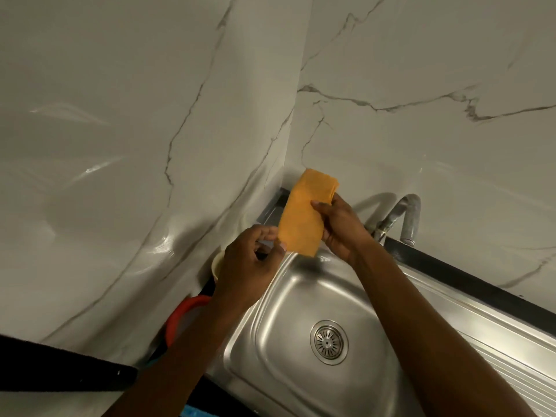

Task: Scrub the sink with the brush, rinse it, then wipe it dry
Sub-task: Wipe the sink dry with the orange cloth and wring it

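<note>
White marble-look wall panels (150, 115) with grey veins meet in a corner above a stainless steel sink (301, 371), and no brand, label or writing can be read anywhere.

Nearest the camera, a dark ledge (60, 368) crosses the lower left. Two bare forearms reach up over the basin, whose round strainer drain (331, 341) sits in the bottom. A ribbed draining board (481, 326) runs off to the right. Left of the sink, partly hidden by the left arm, lies something with a curved red-orange rim (186, 308); beyond it the rim of a pale cup (217, 264) shows.

Above the sink's far-left corner, both hands hold a folded orange cloth (304, 215) in the air. The left hand (249, 260) is curled, its fingertips pinching the cloth's lower left edge. The right hand (343, 227) grips the cloth's right side, thumb laid across its front and fingers behind. No brush can be seen.

Farther back, a chrome tap (406, 218) rises behind the right wrist, its shadow on the wall, and a black worktop edge (466, 281) runs along the wall.
</note>
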